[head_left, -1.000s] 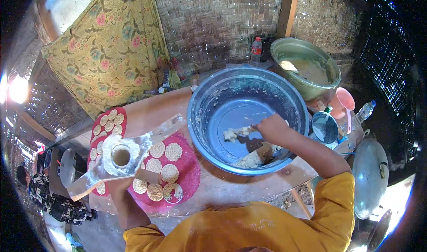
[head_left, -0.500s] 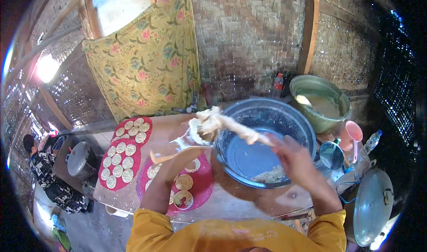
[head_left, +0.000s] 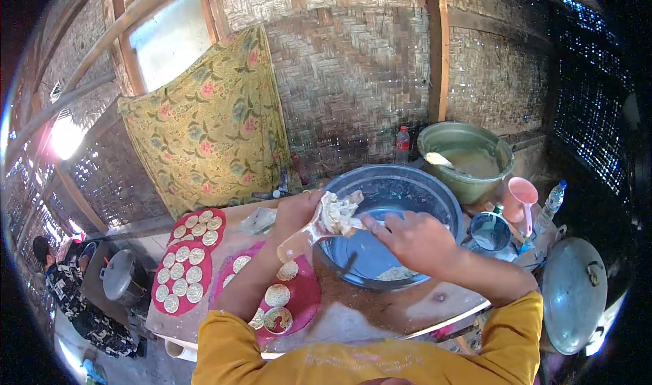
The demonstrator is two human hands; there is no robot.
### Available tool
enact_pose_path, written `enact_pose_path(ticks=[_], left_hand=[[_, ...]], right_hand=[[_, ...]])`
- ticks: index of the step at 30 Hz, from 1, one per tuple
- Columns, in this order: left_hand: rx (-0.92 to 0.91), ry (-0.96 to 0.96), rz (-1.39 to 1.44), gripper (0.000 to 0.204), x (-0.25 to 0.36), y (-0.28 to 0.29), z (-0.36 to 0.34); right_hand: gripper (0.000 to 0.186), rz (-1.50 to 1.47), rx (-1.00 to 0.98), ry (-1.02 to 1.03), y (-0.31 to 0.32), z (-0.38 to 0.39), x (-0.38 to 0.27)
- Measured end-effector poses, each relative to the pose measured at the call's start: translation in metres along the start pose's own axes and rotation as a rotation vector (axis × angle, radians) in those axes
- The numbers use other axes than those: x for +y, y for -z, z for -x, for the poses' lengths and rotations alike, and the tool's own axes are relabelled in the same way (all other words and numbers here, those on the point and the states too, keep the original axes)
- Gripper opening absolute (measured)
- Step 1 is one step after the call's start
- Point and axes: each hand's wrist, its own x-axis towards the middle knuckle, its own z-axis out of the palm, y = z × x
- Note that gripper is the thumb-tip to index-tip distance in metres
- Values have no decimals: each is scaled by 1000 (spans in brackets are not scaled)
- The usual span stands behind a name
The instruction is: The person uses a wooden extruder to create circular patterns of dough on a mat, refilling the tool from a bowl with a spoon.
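Observation:
My left hand (head_left: 297,215) grips a dough-smeared wooden paddle (head_left: 293,246), its pale end sticking out below the hand. A lump of sticky white dough (head_left: 337,212) clings to it beside my fingers. From the right, my right hand (head_left: 412,244) is closed around a pale, dough-coated stick (head_left: 358,222), whose tip touches the lump. Both hands are raised over the near left rim of a large blue basin (head_left: 367,266), which has some dough (head_left: 397,273) at its bottom. The exact shapes of both tools are partly hidden by dough and fingers.
Pink round sheets (head_left: 309,297) on the table (head_left: 346,324) carry flat dough discs (head_left: 277,295) and a ring mould (head_left: 278,320). Right stand a green tub (head_left: 468,188), a pink dipper (head_left: 521,193), bottles and a large metal pan (head_left: 577,297). A person (head_left: 85,300) is at far left.
My hands have drawn closer together; the stick in my right hand now meets the dough at a shorter reach. My left hand has risen beside the lump. The whole view has shifted slightly.

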Motion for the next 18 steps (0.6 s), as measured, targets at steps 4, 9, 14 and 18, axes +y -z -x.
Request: enact_pose_path(ticks=[4,9,14,18], left_hand=[[169,291,431,36,-81,-52,24],[164,382,764,29,-109,-88,12],[110,44,174,52,10,-2,-22],[-31,68,49,49,20,-8,-16]], right_hand=[[44,-33,24,-147,23,19,10],[43,-10,102,-250,28,17,21],[47,30,16,-146,25,7,18],[39,17,11,-20,15,11,8]])
